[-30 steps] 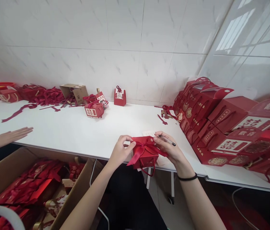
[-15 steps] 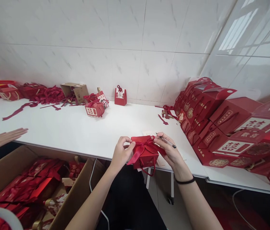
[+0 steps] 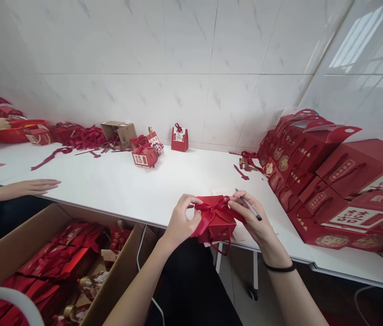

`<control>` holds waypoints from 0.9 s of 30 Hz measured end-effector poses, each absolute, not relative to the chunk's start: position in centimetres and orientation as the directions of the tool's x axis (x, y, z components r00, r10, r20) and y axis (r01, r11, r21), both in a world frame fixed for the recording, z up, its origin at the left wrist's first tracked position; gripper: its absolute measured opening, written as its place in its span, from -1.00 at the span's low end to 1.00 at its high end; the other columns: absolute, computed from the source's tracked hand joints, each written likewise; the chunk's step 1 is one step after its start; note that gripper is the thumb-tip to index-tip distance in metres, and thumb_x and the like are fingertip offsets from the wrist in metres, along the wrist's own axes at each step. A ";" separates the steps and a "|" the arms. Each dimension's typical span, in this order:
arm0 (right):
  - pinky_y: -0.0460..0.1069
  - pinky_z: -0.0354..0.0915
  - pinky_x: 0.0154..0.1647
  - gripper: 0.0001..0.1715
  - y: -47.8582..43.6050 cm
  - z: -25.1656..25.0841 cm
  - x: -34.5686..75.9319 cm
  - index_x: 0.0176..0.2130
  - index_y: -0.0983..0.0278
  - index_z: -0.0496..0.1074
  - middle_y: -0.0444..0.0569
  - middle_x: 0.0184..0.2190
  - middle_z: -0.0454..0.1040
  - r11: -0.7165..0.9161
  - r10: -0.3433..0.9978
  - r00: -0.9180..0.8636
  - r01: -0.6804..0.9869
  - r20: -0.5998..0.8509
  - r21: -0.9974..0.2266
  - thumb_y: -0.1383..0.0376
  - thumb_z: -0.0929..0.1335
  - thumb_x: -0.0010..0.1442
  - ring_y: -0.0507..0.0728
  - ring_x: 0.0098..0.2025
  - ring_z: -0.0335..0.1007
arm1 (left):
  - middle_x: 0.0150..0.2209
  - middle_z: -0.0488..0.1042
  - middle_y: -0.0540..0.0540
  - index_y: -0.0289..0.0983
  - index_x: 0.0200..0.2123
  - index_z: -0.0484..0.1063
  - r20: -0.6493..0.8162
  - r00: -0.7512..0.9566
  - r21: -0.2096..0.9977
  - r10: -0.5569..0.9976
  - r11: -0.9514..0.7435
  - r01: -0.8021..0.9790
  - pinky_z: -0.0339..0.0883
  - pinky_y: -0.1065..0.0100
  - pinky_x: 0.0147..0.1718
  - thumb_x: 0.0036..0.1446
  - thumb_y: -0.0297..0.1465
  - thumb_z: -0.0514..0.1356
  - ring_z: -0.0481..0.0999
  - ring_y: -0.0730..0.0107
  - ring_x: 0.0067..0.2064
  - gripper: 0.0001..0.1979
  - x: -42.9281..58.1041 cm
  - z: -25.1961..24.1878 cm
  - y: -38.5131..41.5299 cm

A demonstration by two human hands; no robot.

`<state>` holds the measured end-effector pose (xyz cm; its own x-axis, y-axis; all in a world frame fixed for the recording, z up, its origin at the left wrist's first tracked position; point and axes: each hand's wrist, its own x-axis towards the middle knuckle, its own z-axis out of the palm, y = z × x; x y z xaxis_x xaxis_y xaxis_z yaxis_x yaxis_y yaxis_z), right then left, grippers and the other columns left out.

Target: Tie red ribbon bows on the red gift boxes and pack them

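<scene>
Red gift box [image 3: 224, 220] at the near edge of the white table [image 3: 119, 192], in front of the worker; cannot tell whether it sits on the surface or is held just over the lip. Top up. The side with the rope handle [image 3: 224, 251] faces the worker, cord drooping below. Seen from here its longer run goes left to right, roughly along the table edge; depth is foreshortened, so the true long axis is uncertain.

Dark red ribbon [image 3: 214, 208] crosses the top sideways, knotted near the middle, one tail slanting down to the near left.

Left hand [image 3: 186, 218]: thumb and forefinger pinching the ribbon at the box's left side. Right hand [image 3: 250, 219]: fingers at the ribbon's right side, a pen [image 3: 251, 208] caught in the same grip, its dark end pointing right and toward the worker.

Right of the hands, stacked red boxes [image 3: 308, 181]. Left and below, an open carton [image 3: 114, 267] of ribboned boxes. Farther left, a co-worker's hand [image 3: 40, 185] lies flattened, fingers straight, pointing right.
</scene>
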<state>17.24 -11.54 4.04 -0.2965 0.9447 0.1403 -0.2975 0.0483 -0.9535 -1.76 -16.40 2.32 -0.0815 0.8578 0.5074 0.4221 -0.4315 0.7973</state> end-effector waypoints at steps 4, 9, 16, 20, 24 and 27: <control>-0.11 0.19 -0.40 -0.69 -11.5 4.0 17.2 -0.39 0.24 0.34 -0.16 -0.50 0.36 0.093 0.941 -0.289 -0.276 0.175 -0.957 0.16 0.49 -0.04 0.02 -0.42 0.27 | -0.30 0.39 -0.05 -0.24 -0.36 0.37 0.507 -0.097 0.793 0.856 -0.420 0.441 0.36 0.27 -0.16 0.05 -0.50 0.09 0.41 0.40 -0.22 -0.91 -1.7 2.5 -16.2; -0.07 0.25 -0.36 -0.65 -11.6 4.0 17.1 -0.37 0.24 0.32 -0.13 -0.49 0.38 0.102 0.942 -0.286 -0.262 0.178 -0.960 0.12 0.48 -0.03 0.07 -0.39 0.34 | -0.32 0.41 -0.04 -0.24 -0.35 0.36 0.440 -0.168 0.853 0.882 -0.352 0.385 0.37 0.28 -0.15 0.09 -0.38 0.11 0.44 0.41 -0.23 -0.92 -1.7 2.5 -16.1; -0.06 0.24 -0.35 -0.66 -11.4 3.7 17.2 -0.38 0.22 0.33 -0.14 -0.50 0.36 0.160 0.944 -0.255 -0.199 0.208 -0.967 0.08 0.46 -0.01 0.06 -0.41 0.32 | -0.33 0.42 -0.03 -0.25 -0.42 0.34 0.259 -0.206 0.911 0.943 -0.169 0.375 0.34 0.31 -0.23 0.06 -0.23 0.14 0.43 0.37 -0.29 -0.80 -1.5 2.5 -16.2; -0.01 0.24 -0.38 -0.61 -10.7 3.9 17.9 -0.44 0.23 0.34 -0.11 -0.52 0.35 0.299 0.942 -0.177 0.051 0.286 -0.953 -0.01 0.44 -0.03 0.09 -0.45 0.27 | -0.41 0.40 0.00 -0.24 -0.48 0.28 0.213 -0.200 0.936 0.956 -0.141 0.321 0.31 0.34 -0.28 0.07 -0.21 0.11 0.42 0.39 -0.35 -0.77 -1.4 2.6 -16.1; 0.07 0.29 -0.23 -0.62 -10.1 4.3 18.9 -0.32 0.21 0.37 0.00 -0.27 0.45 0.431 0.893 -0.202 0.119 0.403 -0.895 0.03 0.45 -0.03 0.18 -0.23 0.35 | -0.47 0.34 0.04 -0.25 -0.51 0.26 0.198 -0.202 0.943 0.959 -0.130 0.308 0.26 0.40 -0.35 0.07 -0.22 0.11 0.37 0.44 -0.40 -0.77 -1.2 3.1 -16.3; 0.12 0.25 -0.09 -0.69 -10.0 4.3 19.0 -0.23 0.17 0.39 0.00 -0.13 0.43 0.511 0.809 -0.384 0.084 0.446 -0.855 0.12 0.44 0.03 0.21 -0.09 0.32 | -0.51 0.29 0.07 -0.25 -0.53 0.22 0.190 -0.206 0.943 0.960 -0.119 0.312 0.21 0.42 -0.39 0.07 -0.22 0.11 0.32 0.47 -0.44 -0.75 -1.1 3.1 -16.2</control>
<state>18.95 -9.97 4.26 -0.3839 0.8087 0.4458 0.0845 0.5115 -0.8551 -1.15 -16.21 3.14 -0.2059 0.9600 0.1895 0.3116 -0.1193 0.9427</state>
